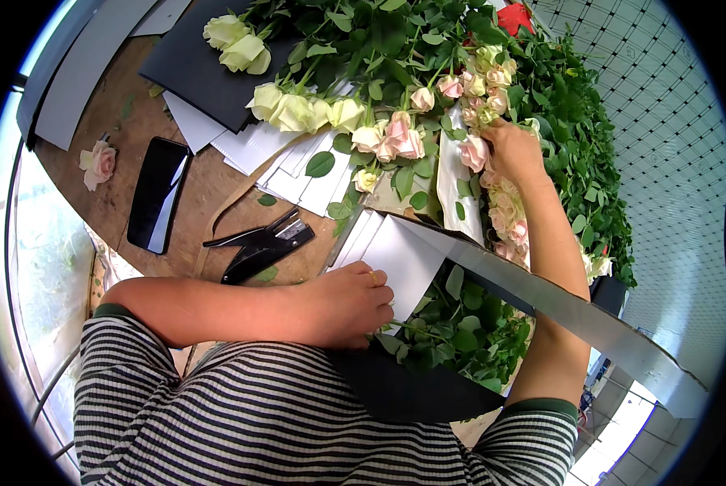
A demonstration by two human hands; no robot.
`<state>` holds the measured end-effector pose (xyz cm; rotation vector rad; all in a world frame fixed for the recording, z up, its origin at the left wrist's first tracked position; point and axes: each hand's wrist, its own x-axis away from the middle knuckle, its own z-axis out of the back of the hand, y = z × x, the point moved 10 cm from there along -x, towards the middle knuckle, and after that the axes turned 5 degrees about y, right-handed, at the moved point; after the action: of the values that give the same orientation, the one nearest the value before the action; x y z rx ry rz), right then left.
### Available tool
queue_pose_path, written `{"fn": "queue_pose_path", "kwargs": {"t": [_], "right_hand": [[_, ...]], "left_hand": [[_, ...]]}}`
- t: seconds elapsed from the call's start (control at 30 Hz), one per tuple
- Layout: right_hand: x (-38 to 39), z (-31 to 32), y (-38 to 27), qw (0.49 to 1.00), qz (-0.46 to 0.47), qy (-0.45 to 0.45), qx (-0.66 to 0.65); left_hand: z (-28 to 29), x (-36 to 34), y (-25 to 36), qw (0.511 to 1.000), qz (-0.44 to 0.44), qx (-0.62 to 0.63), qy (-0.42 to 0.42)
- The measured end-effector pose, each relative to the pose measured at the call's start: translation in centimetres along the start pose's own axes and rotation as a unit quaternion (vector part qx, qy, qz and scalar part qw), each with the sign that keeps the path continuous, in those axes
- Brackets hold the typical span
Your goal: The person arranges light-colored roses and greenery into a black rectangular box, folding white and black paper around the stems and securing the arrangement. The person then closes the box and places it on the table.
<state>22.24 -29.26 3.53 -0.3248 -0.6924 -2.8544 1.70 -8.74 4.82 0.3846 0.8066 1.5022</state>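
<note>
My left hand [353, 304] is closed in front of my body, curled around the end of leafy green stems [465, 334]. Those stems lie over a black sheet [415, 389], beside white paper sheets [399, 257]. Farther off on the right, my right hand [515, 150] reaches into a row of pale pink and cream roses [504, 198]. Its fingertips pinch at a bloom there, though leaves and other flowers partly cover them. A grey-white strip [589, 312] crosses by my right forearm.
On the wooden table [108, 215] at left lie a phone [159, 194], a black stapler [270, 243] and a loose pink rose [98, 165]. Cream roses [290, 109] rest on a black folder [197, 69] and papers. Dense foliage [577, 138] lines the right side.
</note>
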Motion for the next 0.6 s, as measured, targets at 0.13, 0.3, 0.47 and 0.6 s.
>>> {"fn": "queue_pose_path", "kwargs": {"t": [0.13, 0.3, 0.47, 0.6], "right_hand": [[5.8, 13.9, 14.9, 0.737, -0.048, 0.438, -0.513], [35.6, 23.8, 35.5, 0.602, -0.15, 0.696, -0.362], [53.0, 29.9, 26.3, 0.597, -0.237, 0.751, -0.152], [47.1, 32.4, 9.0, 0.714, -0.198, 0.67, -0.054]], "left_hand": [[-0.1, 0.1, -0.3, 1.0, 0.013, 0.004, 0.012], [-0.4, 0.1, 0.1, 1.0, -0.008, 0.005, -0.001], [0.0, 0.2, -0.2, 0.999, -0.009, 0.011, 0.035], [0.3, 0.4, -0.2, 0.998, -0.005, 0.029, 0.05]]}}
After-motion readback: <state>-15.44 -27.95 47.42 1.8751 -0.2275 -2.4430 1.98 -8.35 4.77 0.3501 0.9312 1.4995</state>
